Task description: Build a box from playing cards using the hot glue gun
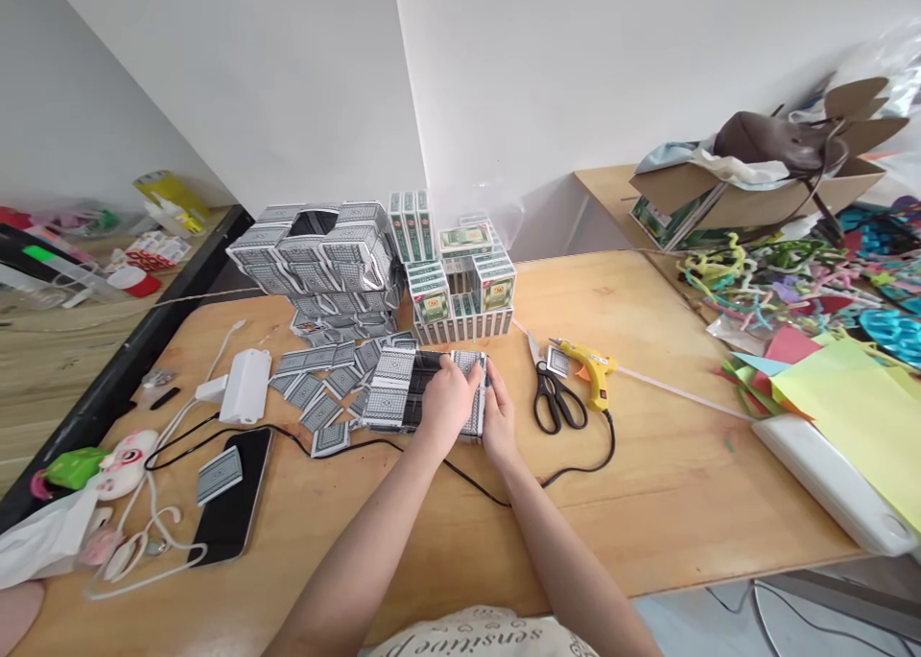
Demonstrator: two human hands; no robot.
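Observation:
A shallow box made of playing cards [387, 388], with grey patterned backs outward and a dark opening in its top, lies on the table in front of me. My left hand [447, 398] reaches over the opening, its fingers closed on the box's right part. Against the right edge, my right hand [498, 415] grips the same box from the side. What the left fingertips press on is partly hidden. Loose playing cards [320, 410] spread to the left of the box. On the right are black-handled scissors [551, 403] and a yellow glue gun [596, 369].
Behind stand a stacked card structure [317, 254] and boxed card decks [464, 326]. A black cable [475, 489] crosses below my hands. At left lie a phone [234, 504] and white adapter [245, 387]; at right, coloured paper [841, 388] and a white device [831, 484].

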